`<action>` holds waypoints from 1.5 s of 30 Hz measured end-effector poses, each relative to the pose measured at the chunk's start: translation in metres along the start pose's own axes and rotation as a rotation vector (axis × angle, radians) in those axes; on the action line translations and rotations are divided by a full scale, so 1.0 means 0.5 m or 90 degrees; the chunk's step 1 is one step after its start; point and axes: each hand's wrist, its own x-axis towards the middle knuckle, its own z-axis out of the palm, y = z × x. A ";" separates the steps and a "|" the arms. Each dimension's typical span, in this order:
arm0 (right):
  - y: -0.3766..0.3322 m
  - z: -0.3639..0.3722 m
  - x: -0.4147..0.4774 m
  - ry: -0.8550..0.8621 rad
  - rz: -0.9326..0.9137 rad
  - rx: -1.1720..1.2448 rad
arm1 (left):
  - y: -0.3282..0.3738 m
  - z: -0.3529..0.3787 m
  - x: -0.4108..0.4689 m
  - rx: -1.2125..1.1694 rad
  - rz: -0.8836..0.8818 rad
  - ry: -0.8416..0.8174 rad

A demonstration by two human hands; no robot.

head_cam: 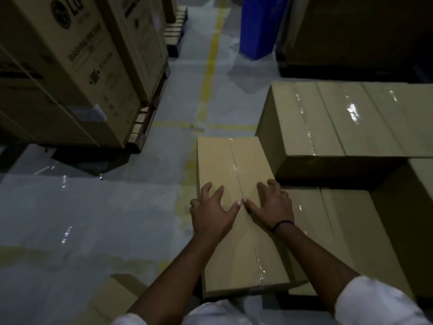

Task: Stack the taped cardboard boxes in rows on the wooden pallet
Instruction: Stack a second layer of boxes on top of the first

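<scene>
A taped cardboard box (230, 165) lies lengthwise in front of me, a strip of clear tape running down its top. My left hand (214, 213) and my right hand (269, 205) both press on its top with spread fingers, thumbs nearly touching over the tape. Right of it, a row of taped boxes (337, 120) sits stacked on a lower layer of boxes (346, 231). The pallet under this stack is hidden.
Tall printed cartons (70, 66) stand on a pallet (140, 127) at the left. A blue bin (259, 26) and a dark large carton (356, 31) stand at the back. Yellow floor lines (209, 73) mark the grey aisle. Another carton (112, 299) sits low left.
</scene>
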 end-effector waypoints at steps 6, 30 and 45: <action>0.229 -0.076 -0.181 0.072 0.039 0.021 | 0.177 0.118 -0.188 0.025 0.044 -0.006; 0.785 -0.335 -0.228 0.079 0.143 -0.048 | 0.651 0.424 -0.296 0.092 0.255 -0.237; 1.060 -0.361 -0.093 -0.024 0.095 -0.008 | 0.812 0.630 -0.256 0.153 0.221 -0.295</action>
